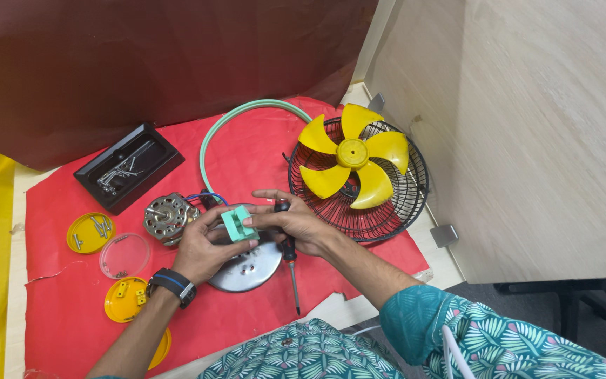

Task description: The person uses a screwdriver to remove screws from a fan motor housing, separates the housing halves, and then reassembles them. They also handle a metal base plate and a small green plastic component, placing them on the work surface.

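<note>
Small green plastic block [239,224] gripped by both hands' fingers; black-handled screwdriver [289,253], pinned under right hand [296,228], could slip.

Teal leaf-print sleeves [457,330] — black-blue wristband [171,284].

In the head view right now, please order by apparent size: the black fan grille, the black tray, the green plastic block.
1. black fan grille
2. black tray
3. green plastic block, held by both hands, left hand and right hand
</note>
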